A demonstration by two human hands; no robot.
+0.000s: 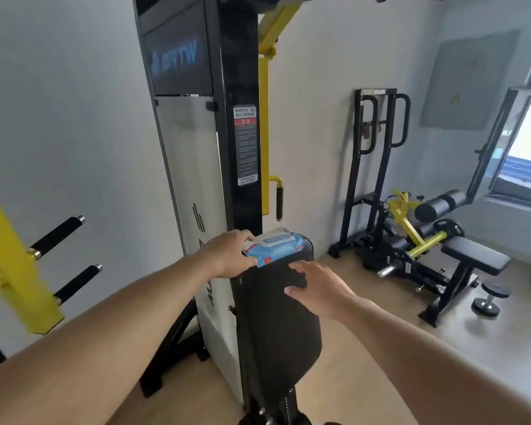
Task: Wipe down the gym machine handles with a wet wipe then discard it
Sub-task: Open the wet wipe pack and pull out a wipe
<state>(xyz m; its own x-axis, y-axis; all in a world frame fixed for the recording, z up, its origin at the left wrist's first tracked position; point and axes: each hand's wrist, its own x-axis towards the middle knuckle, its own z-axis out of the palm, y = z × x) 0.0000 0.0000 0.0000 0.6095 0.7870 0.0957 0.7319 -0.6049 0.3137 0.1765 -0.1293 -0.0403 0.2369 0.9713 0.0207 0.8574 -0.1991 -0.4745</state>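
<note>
A blue and white pack of wet wipes (276,246) lies on top of the black back pad (276,317) of the gym machine. My left hand (227,254) grips the pack's left end, fingers curled over its edge. My right hand (319,286) hovers in front of the pad just right of the pack, fingers spread and relaxed, holding nothing. Two black foam handles (57,236) (78,283) stick out from the yellow arm at the left. Another black handle (279,202) hangs on a yellow arm behind the pack.
The machine's black tower (196,118) stands right behind the pad against the white wall. At the right are a black rack (377,154), a yellow and black bench machine (426,240) and a small dumbbell (491,299) on the wooden floor. An open window (521,142) is at the far right.
</note>
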